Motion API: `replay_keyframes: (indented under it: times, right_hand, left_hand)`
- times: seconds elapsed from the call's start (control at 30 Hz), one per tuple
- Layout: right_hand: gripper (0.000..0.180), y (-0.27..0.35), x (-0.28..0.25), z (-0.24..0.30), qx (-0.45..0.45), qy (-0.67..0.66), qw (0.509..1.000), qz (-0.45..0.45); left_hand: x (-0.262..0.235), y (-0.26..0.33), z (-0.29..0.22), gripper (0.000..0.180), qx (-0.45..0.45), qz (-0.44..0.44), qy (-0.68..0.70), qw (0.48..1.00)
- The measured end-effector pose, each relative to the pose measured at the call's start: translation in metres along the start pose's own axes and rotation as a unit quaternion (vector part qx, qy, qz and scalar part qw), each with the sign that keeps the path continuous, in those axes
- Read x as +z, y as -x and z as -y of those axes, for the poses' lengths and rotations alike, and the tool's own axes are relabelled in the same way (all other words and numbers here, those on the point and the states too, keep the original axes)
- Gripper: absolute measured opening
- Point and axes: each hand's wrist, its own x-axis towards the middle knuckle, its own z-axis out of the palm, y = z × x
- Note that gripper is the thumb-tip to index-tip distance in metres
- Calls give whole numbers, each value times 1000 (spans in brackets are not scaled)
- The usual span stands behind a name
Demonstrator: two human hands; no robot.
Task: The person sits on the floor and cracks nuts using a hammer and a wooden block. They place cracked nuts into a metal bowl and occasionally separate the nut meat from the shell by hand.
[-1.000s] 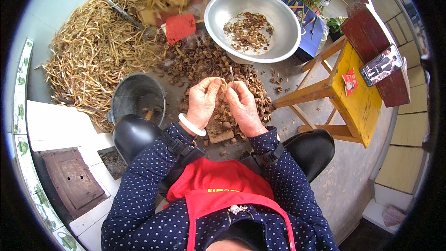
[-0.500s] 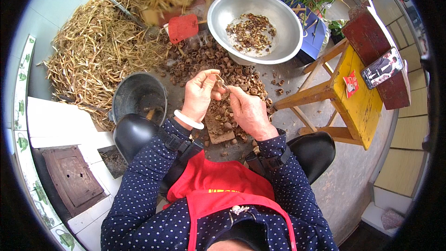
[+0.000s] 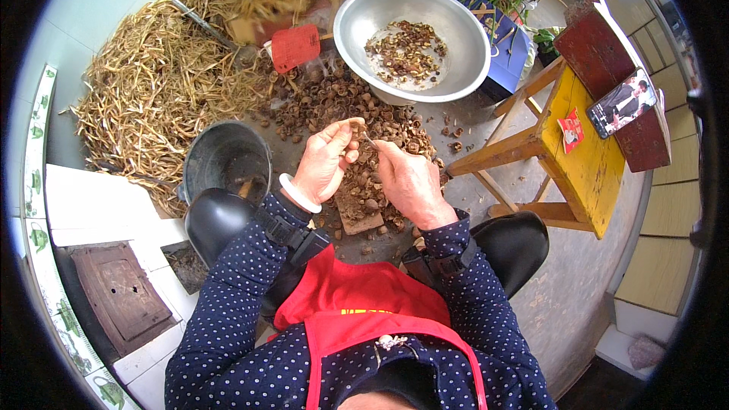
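Note:
Over the heap of walnut shells (image 3: 315, 102) my two hands meet. In the fingers of my left hand (image 3: 323, 167) is a piece of walnut shell (image 3: 357, 130), partly covered by the fingertips. My right hand (image 3: 411, 188) is closed on a thin metal pick (image 3: 370, 139), whose tip reaches to the shell piece; its other end is hidden in the palm. Below the hands, a brick-like block (image 3: 359, 222) lies among shell bits. Beyond them stands a wide metal basin (image 3: 469, 49) with walnut kernel pieces (image 3: 406, 52) on its bottom.
A dark bucket (image 3: 199, 156) stands by my left knee. Dry stalks (image 3: 152, 91) are piled at the left, beside a red scoop-like piece (image 3: 295, 48). To the right, a yellow wooden stool (image 3: 585, 175) bears a phone (image 3: 623, 104) leaning on a dark red block and a small red packet (image 3: 570, 130).
My left fingers have shifted slightly around the shell piece, and the pick shows more clearly between the hands. The whole view has moved a little; otherwise the surroundings stay the same.

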Motion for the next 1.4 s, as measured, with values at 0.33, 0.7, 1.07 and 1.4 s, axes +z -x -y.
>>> replay_keyframes:
  times: [0.33,0.7,1.07,1.4]
  right_hand:
    - [19,1,5,0,-1,54,998,24]
    - [13,4,24,1,-4,86,996,13]
    - [13,8,31,-3,-30,112,993,6]
    - [11,7,30,-7,-25,45,999,8]
  left_hand:
    - [7,0,4,26,20,-10,-22,1000]
    - [4,2,16,28,15,-14,63,998]
    - [1,-1,16,26,5,-13,81,997]
    - [-2,0,16,22,3,-10,78,997]
